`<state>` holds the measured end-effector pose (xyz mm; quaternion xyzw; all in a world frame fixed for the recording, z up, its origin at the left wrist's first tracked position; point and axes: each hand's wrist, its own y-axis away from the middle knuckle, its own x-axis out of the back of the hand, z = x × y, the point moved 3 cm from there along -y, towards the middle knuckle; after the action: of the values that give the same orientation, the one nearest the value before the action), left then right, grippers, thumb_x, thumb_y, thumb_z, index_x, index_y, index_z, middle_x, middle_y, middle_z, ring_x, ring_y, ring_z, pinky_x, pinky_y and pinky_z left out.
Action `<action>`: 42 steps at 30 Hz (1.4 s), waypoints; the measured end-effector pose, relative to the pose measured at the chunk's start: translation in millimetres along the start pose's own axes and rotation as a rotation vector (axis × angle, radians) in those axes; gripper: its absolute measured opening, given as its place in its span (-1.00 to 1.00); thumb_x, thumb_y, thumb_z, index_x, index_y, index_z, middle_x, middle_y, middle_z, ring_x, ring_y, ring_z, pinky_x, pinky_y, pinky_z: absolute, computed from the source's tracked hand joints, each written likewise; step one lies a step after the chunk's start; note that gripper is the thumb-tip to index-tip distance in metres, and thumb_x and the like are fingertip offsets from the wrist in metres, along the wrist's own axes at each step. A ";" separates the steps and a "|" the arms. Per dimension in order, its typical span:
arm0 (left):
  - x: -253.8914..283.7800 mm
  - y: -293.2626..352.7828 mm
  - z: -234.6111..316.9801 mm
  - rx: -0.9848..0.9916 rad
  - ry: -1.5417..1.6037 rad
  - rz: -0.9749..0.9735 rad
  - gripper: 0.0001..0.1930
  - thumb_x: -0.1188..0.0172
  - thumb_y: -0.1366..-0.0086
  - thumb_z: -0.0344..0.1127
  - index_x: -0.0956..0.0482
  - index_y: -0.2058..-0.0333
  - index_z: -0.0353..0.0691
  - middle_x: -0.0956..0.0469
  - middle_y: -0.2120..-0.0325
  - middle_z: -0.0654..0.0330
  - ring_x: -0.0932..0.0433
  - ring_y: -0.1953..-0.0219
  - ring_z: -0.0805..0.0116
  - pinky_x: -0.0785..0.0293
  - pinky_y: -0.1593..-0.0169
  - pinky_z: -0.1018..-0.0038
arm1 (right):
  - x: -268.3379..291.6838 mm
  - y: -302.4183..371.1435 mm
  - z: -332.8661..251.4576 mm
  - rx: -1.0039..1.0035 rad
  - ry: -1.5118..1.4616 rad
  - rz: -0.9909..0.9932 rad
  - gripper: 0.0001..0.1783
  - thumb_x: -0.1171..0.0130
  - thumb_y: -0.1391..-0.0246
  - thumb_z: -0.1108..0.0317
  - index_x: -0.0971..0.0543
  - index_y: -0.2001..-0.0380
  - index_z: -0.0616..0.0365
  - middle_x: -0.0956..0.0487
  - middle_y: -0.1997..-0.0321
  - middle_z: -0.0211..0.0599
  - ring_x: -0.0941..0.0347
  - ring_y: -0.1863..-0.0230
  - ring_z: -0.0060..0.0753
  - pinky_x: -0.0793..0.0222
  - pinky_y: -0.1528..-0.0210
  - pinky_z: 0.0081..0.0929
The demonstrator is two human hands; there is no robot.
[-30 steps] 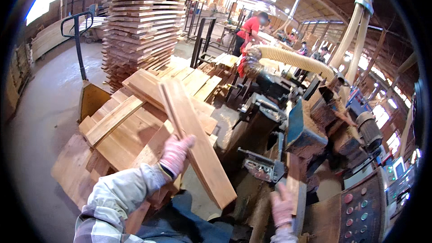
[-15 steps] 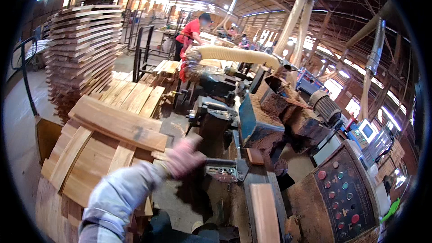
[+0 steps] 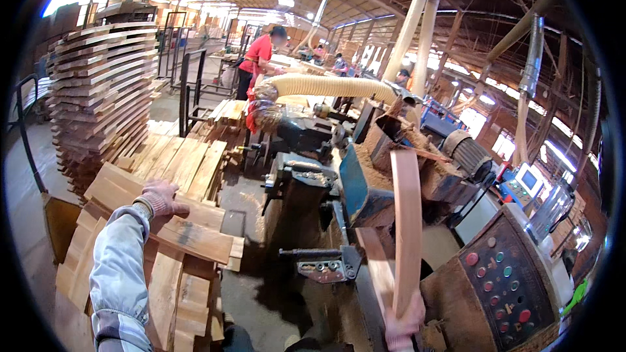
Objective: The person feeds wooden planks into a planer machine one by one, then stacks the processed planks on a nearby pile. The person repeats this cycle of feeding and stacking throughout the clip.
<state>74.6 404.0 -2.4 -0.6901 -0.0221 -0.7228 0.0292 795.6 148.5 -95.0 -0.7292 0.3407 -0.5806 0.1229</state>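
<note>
My left hand, in a pale glove, is over a wide plank on top of the stack at left. Its fingers are stretched toward the plank's far edge, with the thumb apart. At the lower right, my right hand grips the near end of a narrow board. That board rises steeply in front of the machine, its far end up by the sawdust-covered housing. Beneath it a second board lies along the machine's bed. Part of my right hand is cut off by the lower edge.
A woodworking machine with a blue guard and thick hose stands ahead. A button panel is at right. Tall stacked planks stand far left. Beyond the machine, a person in red bends over boards.
My left hand has moved left, from beside the machine onto the stacked plank. My right hand has come into view, holding a raised board. The view has shifted slightly.
</note>
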 end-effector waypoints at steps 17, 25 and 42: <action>19.0 107.1 -22.9 -0.529 -0.501 -0.041 0.27 -0.57 -0.01 0.42 -0.23 -0.53 -0.20 -0.42 -0.42 -0.09 -0.30 -0.52 -0.17 -0.05 -0.60 -0.10 | 181.2 202.6 47.8 0.169 0.116 -0.302 -0.07 -0.57 0.05 0.15 -0.53 -0.42 0.19 -0.59 -0.29 0.26 -0.52 -0.23 0.46 -0.45 -0.32 0.23; 34.8 113.8 -11.5 -0.374 -0.485 -0.212 0.10 -0.69 0.01 0.06 -0.28 -0.42 -0.21 -0.67 -0.04 -0.13 -0.69 -0.10 -0.15 -0.57 -0.21 0.02 | 126.9 119.1 25.2 0.424 0.163 -0.296 -0.28 -0.48 -0.12 0.12 -0.62 -0.32 0.19 -0.59 -0.31 0.14 -0.54 -0.21 0.37 -0.49 -0.31 0.17; 22.0 211.6 381.7 -1.357 -0.134 0.156 -0.38 -0.61 0.12 0.00 -0.61 0.11 -0.17 -0.74 0.31 0.12 -0.78 0.25 0.05 -0.59 0.12 0.09 | 127.4 61.5 -125.7 0.682 0.011 -0.390 0.18 -0.70 0.22 0.05 -0.40 -0.48 0.18 -0.60 -0.31 0.14 -0.51 -0.29 0.39 -0.47 -0.35 0.12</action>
<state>469.2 220.3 35.6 -0.5984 0.4835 -0.5284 -0.3591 668.8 48.8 4.0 -0.6945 -0.0158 -0.6767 0.2439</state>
